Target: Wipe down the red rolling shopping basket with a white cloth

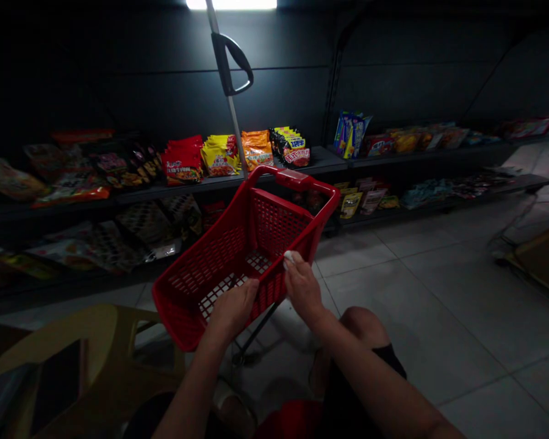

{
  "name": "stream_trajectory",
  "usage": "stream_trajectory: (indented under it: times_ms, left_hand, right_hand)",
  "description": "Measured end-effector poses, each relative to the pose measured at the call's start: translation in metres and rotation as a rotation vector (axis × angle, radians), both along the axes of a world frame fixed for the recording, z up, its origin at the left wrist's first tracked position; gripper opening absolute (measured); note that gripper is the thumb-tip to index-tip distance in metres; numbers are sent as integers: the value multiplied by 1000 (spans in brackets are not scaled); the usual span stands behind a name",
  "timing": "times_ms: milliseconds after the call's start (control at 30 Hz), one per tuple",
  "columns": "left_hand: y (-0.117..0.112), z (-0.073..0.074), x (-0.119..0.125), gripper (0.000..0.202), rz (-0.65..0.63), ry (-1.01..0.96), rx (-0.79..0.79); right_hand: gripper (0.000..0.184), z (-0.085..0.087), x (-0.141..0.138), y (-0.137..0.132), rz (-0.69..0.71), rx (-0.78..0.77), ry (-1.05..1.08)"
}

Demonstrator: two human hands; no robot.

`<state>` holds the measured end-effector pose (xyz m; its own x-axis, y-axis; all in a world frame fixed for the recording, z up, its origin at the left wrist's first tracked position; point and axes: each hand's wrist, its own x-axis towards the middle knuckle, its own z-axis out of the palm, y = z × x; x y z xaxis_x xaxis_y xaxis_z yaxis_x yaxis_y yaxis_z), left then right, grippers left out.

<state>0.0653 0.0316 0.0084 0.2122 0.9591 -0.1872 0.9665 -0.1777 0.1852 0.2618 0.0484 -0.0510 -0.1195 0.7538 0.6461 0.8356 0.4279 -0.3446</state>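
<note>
At the far left, low in the view, an olive plastic stool holds dark flat packets, and behind it a dark shelf runs across the wall, lined with mixed snack bags. Further along stand tight rows of red, yellow and orange noodle packs, with more packets on the level below. The person's left hand lies across the near rim of a red plastic shopping basket, its grip closed with the fingers curled over that rim. The basket stands on the tiled floor on a thin dark frame, right in front of the person's knees, with nothing visible inside its mesh. A pale metal pole with a black loop handle rises behind it towards a ceiling light. The right hand sits at the basket's right rim, its fingers bunched around a small white object; whether that grip is clamped on it, I cannot tell. Further right, a blue and yellow box stands upright on the shelf, and a flat brown board leans at the right edge.
</note>
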Motion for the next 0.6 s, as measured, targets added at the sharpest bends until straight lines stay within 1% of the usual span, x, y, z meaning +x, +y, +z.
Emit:
stream_trajectory:
  times_ms: [67,133,200,267,300,367,433,467,533,600]
  left_hand:
    - [1,-1,1,62,-10,-6,4]
    - [0,0,0,60,-8,-13,3]
    - [-2,1,-2,58,-1,6,-2]
    - [-6,2,-4,55,-23,60,7]
    - [-8,3,-5,54,-37,85,10]
    - [-11,4,-7,56,-34,98,15]
    - [-13,5,-7,59,-14,69,13]
    - [-14,6,-7,60,-11,51,13]
    - [-14,7,-5,59,-8,29,14]
    - [-14,8,-4,57,2,16,8]
  right_hand:
    - [41,-17,-32,-24,125,-8,-69]
    - [39,-27,-52,-40,297,-13,-164]
    - [38,-28,-52,-42,419,-7,-243]
    - [39,-23,-31,-31,435,9,-272]
    - [40,-20,-14,-21,408,25,-258]
    - [40,-15,22,2,301,66,-163]
    - [39,-14,53,25,142,104,29]
    - [39,-15,63,34,66,116,141]
    - [38,-24,70,46,-40,111,342]
    - [35,-37,61,50,-88,73,487]
